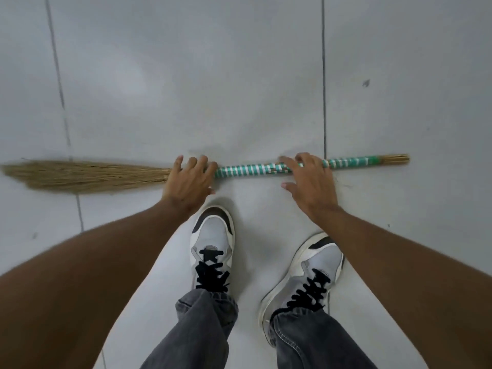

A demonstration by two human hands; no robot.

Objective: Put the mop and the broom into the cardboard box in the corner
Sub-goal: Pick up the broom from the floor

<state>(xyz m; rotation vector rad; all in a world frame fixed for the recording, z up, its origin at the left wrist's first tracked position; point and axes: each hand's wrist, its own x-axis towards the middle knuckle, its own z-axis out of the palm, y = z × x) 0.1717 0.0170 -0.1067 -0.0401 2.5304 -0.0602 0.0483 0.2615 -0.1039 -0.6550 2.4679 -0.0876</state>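
Observation:
A straw broom [250, 170] lies flat on the grey tiled floor, running left to right, with its bristles fanned out at the left and a green-and-white banded handle at the right. My left hand [190, 182] is spread over the spot where bristles meet handle, fingers apart. Over the middle of the handle my right hand [308, 182] rests with its fingers spread and touching the handle. Neither hand has closed around the broom. No mop and no cardboard box are in view.
My two feet in grey-and-white sneakers [213, 246] stand just behind the broom, with dark jeans above them. Light grey floor tiles with dark grout lines [324, 75] stretch ahead of the broom.

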